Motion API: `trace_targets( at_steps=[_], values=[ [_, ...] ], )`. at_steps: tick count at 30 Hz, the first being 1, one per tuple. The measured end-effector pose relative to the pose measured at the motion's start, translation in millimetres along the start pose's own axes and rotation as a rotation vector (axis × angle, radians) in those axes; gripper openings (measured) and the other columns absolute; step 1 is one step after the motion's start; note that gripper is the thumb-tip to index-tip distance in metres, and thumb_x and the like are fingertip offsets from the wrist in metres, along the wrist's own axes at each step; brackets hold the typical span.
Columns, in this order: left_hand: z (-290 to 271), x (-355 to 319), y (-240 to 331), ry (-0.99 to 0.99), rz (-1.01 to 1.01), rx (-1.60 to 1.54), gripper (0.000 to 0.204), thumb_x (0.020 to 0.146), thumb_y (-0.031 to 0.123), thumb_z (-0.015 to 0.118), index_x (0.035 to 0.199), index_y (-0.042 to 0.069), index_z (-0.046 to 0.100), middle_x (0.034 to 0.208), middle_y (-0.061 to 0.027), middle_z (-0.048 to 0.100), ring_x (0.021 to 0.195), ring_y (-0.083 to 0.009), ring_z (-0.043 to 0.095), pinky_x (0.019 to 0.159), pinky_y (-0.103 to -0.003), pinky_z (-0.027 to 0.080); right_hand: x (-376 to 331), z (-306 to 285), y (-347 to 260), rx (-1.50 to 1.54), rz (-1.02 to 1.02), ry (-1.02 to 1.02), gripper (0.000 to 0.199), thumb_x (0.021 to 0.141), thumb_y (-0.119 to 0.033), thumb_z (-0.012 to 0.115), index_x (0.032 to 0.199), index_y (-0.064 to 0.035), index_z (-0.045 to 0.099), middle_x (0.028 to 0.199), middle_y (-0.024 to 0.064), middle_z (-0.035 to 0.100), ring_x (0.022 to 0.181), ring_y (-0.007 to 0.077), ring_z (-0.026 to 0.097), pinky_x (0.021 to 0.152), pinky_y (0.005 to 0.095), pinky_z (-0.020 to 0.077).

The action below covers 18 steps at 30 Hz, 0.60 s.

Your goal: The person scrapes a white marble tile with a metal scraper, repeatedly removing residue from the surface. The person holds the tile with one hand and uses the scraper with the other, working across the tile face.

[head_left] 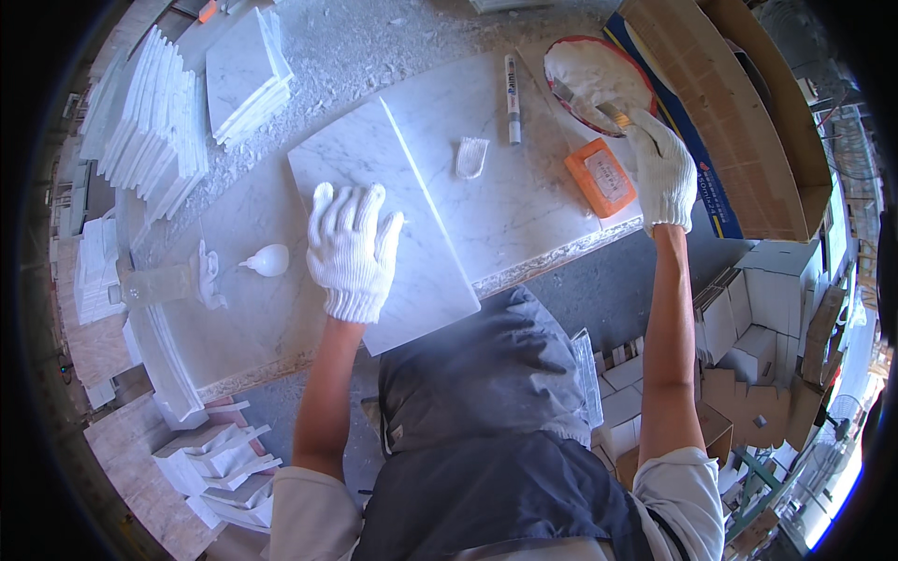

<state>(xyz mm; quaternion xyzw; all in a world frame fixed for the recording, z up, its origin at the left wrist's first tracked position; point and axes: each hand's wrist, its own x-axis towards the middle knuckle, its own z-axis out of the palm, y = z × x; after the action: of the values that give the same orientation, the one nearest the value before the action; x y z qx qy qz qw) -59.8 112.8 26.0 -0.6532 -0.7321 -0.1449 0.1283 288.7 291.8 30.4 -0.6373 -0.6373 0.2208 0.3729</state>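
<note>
i watch my left hand (355,245), fingers spread, on a slab (421,252) overhanging the gritty table (524,224), my right hand (664,176), fingers pinching a tool (614,114) at the bowl (582,38), tile stacks (154,131) left, cartons (778,285) right.

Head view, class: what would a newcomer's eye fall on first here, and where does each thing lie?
Probably the bright orange block first, on the right of the worktop, just left of the gloved right hand. Next, the white-gloved left hand, spread flat on a pale, grey-veined slab near the middle. Then the red-rimmed bowl of white paste at the upper right, beside the right hand's fingers.
</note>
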Motion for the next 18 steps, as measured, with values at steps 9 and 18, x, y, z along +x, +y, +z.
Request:
trace_targets(
  at_steps=[9, 18],
  values=[
    [-3, -2, 2, 0.005, 0.003, -0.045, 0.038, 0.094, 0.028, 0.074, 0.126, 0.009, 0.073, 0.123, -0.0121, 0.072, 0.129, -0.0384, 0.059, 0.120, -0.050, 0.037, 5, 11, -6, 0.167, 0.206, -0.150, 0.032, 0.097, -0.025, 0.070, 0.124, -0.0104, 0.078, 0.117, 0.0107, 0.077, 0.097, 0.0215, 0.071, 0.086, 0.0332, 0.0568],
    [-1, -2, 0, -0.010, -0.005, -0.073, 0.039, 0.094, 0.031, 0.073, 0.127, 0.010, 0.073, 0.123, -0.0120, 0.072, 0.129, -0.0375, 0.059, 0.119, -0.050, 0.038, 5, 10, -18, 0.285, 0.332, -0.157, 0.028, 0.098, -0.020, 0.072, 0.122, -0.0057, 0.078, 0.102, 0.0051, 0.078, 0.076, 0.0115, 0.068, 0.066, 0.0263, 0.0550]
  ],
)
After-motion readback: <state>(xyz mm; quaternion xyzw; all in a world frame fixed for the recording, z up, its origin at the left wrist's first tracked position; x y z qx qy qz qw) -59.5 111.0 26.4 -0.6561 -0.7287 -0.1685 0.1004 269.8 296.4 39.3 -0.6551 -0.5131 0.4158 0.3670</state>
